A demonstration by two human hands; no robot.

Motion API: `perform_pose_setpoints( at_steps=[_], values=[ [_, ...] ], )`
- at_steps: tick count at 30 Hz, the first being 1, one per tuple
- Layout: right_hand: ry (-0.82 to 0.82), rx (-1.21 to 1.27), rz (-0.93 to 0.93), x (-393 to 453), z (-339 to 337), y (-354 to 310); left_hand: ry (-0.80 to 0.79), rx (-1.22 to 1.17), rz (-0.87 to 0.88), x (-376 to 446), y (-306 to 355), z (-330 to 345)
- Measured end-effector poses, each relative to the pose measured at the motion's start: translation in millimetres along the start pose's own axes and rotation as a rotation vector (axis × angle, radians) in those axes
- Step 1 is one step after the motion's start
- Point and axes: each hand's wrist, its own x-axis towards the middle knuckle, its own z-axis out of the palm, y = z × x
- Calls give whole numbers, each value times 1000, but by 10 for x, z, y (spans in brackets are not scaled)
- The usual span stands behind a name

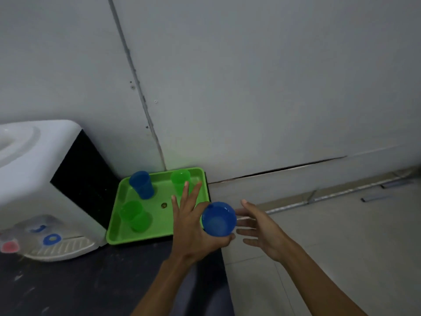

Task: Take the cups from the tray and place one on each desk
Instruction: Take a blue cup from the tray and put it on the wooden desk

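Currently, one blue cup (pixel 219 218) is off the green tray (pixel 159 231), held between my left hand's (pixel 193 226) thumb and palm, fingers extended. Three cups remain on the tray: another blue cup (pixel 141 184) and two green. No desk visible; delivery apparently outstanding. My right hand (pixel 262 226) hovers beside the cup, fingers spread, grasping nothing.

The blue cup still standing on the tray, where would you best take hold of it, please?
Grip the blue cup around its side wall just below the rim, coming from the front right. It stands upright, that side is clear, and the water dispenser crowds its left.
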Motion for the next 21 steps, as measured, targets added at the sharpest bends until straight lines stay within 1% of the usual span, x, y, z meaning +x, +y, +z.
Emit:
perform_pose_setpoints(
  at_steps=[7, 15, 21],
  values=[
    [124, 145, -23, -739, -189, 427, -132, -98, 216, -156, 536, 118],
    [343, 296, -90, -1617, -564, 1059, -337, -278, 445, -477, 1267, 444],
    [531, 447, -156, -2313, -986, 1489, -499, -377, 589, -781, 2048, 841]
  ],
)
